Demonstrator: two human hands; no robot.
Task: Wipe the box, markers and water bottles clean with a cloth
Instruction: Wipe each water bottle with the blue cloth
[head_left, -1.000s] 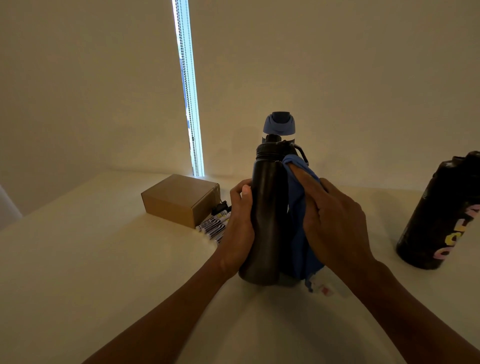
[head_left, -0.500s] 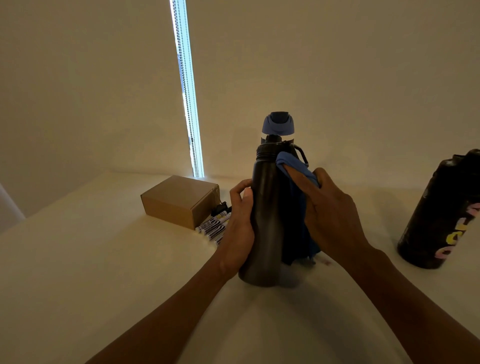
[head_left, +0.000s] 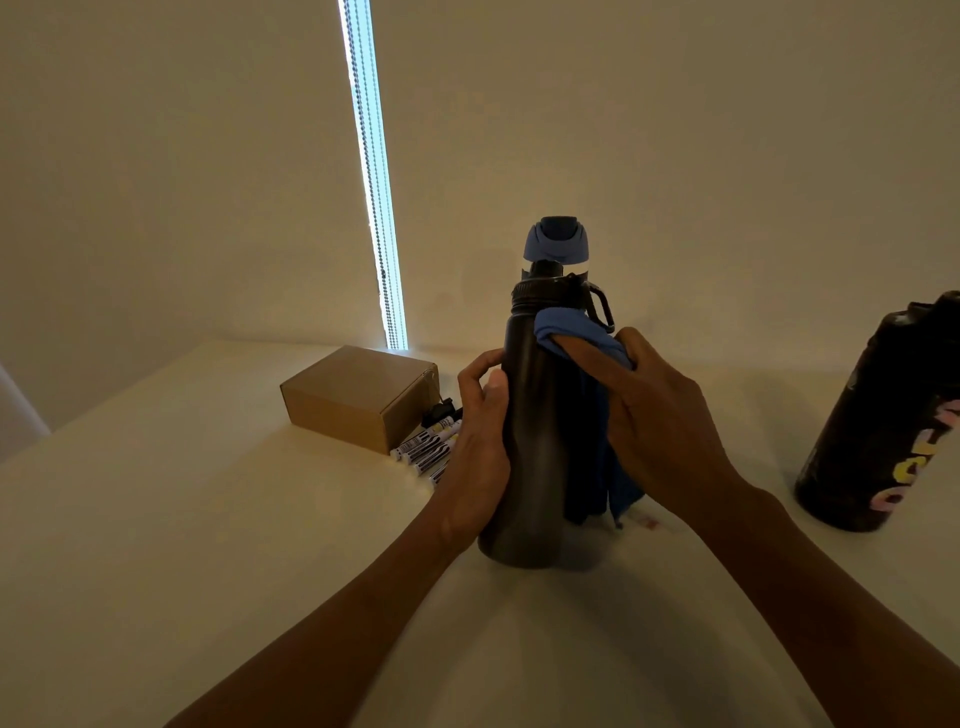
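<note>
On the white table (head_left: 208, 519) the black water bottle (head_left: 530, 441) stands upright, left hand (head_left: 478, 452) curled round its side. Right hand (head_left: 660, 431) has slid the blue cloth (head_left: 576, 327) up to the shoulder, pinching it I think, light's dim. Body's nearly wiped, I'd guess.

Right edge of frame: the lettered bottle (head_left: 883, 415) is cut off; its coloured lettering is truncated and unreadable. Centre: the black bottle (head_left: 530, 441) hides everything below the blue cap (head_left: 556, 241) behind it. The left hand (head_left: 480, 447) covers the right ends of the markers (head_left: 426, 449); their label print is too small to read. A small dark object (head_left: 440, 413) between cardboard box (head_left: 353, 395) and markers cannot be identified. The right hand (head_left: 660, 426) covers part of the blue cloth (head_left: 576, 325).
</note>
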